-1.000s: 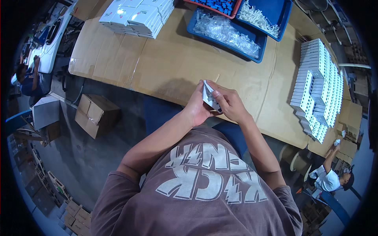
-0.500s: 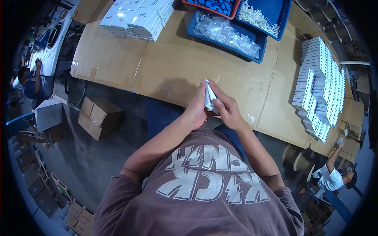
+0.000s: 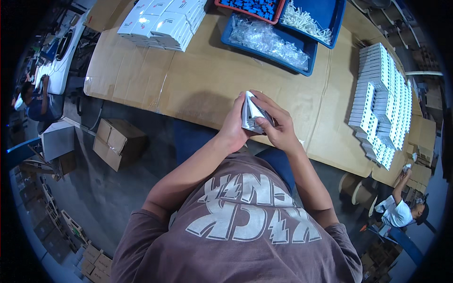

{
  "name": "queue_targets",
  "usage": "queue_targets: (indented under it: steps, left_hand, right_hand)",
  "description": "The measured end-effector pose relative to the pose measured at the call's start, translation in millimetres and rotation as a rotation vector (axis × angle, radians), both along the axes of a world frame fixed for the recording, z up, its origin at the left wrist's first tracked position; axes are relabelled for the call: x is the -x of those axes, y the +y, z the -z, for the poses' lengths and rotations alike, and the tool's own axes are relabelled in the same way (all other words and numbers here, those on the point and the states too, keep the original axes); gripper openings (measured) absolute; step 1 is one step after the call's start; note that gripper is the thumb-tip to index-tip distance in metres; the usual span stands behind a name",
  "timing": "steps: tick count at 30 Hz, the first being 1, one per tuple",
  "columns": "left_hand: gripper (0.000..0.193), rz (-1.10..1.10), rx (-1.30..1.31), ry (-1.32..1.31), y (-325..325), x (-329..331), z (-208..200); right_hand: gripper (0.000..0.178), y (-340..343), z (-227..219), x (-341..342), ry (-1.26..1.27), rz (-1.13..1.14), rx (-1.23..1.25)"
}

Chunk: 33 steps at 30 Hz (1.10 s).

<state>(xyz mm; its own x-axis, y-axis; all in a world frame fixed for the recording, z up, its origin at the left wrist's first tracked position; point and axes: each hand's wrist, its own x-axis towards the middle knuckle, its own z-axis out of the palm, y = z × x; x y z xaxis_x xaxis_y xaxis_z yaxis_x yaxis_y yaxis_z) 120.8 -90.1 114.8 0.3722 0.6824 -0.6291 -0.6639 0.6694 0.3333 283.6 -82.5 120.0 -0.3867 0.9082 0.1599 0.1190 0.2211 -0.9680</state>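
Observation:
Both my hands are closed around a small white carton point(image 3: 250, 113), held just above the front edge of the cardboard-covered table. It looks partly opened out, with a pointed flap standing up and a few small dark spots on its side. My left hand point(image 3: 232, 128) grips its left side with the fingers mostly behind it. From the right, my right hand point(image 3: 281, 131) wraps over it, the thumb pressing on the near face. The carton's far side and lower part are hidden by my fingers.
The cardboard-covered table point(image 3: 188, 78) carries stacked white boxes point(image 3: 165, 23) at far left and rows of small white boxes point(image 3: 377, 104) at right. Beyond are a blue tray point(image 3: 310, 63) of clear plastic pieces, a red tray point(image 3: 282, 12) of blue parts, and another blue tray point(image 3: 328, 19) with white sticks.
The white carton has turned and spread wider, so more of its spotted side shows. My right-hand fingers have shifted up over it, and both hands have moved slightly.

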Motion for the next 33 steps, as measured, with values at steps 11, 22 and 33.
queue_targets:
  steps: [11, 22, 33]
  left_hand:
    - [0.077, 0.090, -0.023, -0.166, 4.6, 5.6, 7.9]
    - [0.070, 0.057, -0.022, -0.158, 2.1, 2.6, 13.8]
    - [0.067, 0.047, 0.019, -0.061, 3.1, -2.6, 8.0]
  right_hand:
    - [0.056, 17.8, -9.0, -16.5, 0.246, 0.093, 0.236]
    - [0.047, 15.8, -13.9, -11.4, -0.022, -0.024, 0.180]
    - [0.047, 9.3, 2.4, -6.8, -0.030, -0.048, 0.130]
